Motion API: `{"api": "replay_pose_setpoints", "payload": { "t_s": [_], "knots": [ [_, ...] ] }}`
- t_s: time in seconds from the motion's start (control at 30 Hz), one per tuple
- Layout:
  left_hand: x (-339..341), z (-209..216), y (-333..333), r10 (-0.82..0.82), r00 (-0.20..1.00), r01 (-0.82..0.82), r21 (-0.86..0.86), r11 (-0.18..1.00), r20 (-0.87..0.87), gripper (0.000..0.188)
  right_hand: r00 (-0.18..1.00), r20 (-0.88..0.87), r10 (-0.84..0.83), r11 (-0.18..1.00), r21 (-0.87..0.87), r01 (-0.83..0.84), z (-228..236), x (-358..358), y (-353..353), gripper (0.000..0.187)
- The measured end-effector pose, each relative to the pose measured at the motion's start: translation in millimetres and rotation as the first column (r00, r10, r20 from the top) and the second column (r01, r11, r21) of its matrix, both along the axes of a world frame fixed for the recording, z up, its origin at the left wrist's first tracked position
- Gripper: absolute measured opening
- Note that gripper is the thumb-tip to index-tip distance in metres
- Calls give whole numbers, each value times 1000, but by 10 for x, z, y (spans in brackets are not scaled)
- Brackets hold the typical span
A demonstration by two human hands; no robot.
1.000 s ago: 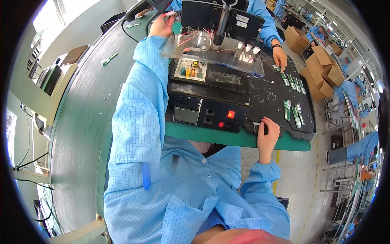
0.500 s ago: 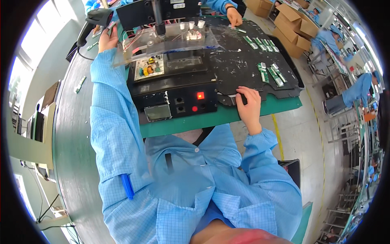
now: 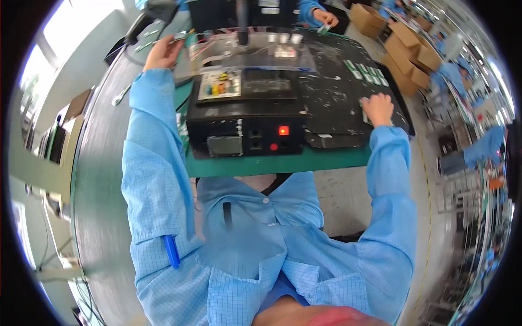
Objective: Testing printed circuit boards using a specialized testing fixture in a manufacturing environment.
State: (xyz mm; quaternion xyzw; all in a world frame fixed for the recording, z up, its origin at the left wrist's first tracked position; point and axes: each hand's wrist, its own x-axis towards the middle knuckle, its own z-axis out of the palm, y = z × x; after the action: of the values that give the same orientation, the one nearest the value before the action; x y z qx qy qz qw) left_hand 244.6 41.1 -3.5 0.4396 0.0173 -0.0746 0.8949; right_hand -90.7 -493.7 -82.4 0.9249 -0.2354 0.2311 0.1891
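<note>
My left hand (image 3: 163,53): fingertips pinching slim circuit board (image 3: 179,37), pale, details blurred, near dark curved scanner (image 3: 157,9), which is cut off at upper rim. My right hand (image 3: 379,110): fingers curled over thin green boards (image 3: 365,116) on scuffed black mat (image 3: 329,100); knuckles hide most, grasp cannot be told. Between hands: clear plastic plate (image 3: 255,63) above box-shaped black fixture (image 3: 250,111).

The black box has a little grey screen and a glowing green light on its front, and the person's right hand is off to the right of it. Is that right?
Almost! The glowing light is red, not green; the head view shows it on the front of the black box, with the little grey screen, and the right hand off to the right.
</note>
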Motion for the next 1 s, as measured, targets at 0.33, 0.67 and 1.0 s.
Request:
{"api": "replay_pose_setpoints", "payload": {
  "t_s": [0.33, 0.67, 1.0],
  "knots": [
    [-752, -114, 1597, 8, 1000, -7, 668, 744, 1, 30, 708, 451, 544, 600, 381, -704, 257, -86, 1175, 17],
    [-2394, -74, 2890, 130, 903, 325, 455, -829, -408, 23, 423, 363, 830, 460, -15, -888, 394, 376, 2616, 22],
    [-2260, -745, 3531, 88, 989, 138, 497, -857, -123, 44, 650, 349, 675, 621, 207, -756, 260, 869, 2819, 19]
  ]
}}
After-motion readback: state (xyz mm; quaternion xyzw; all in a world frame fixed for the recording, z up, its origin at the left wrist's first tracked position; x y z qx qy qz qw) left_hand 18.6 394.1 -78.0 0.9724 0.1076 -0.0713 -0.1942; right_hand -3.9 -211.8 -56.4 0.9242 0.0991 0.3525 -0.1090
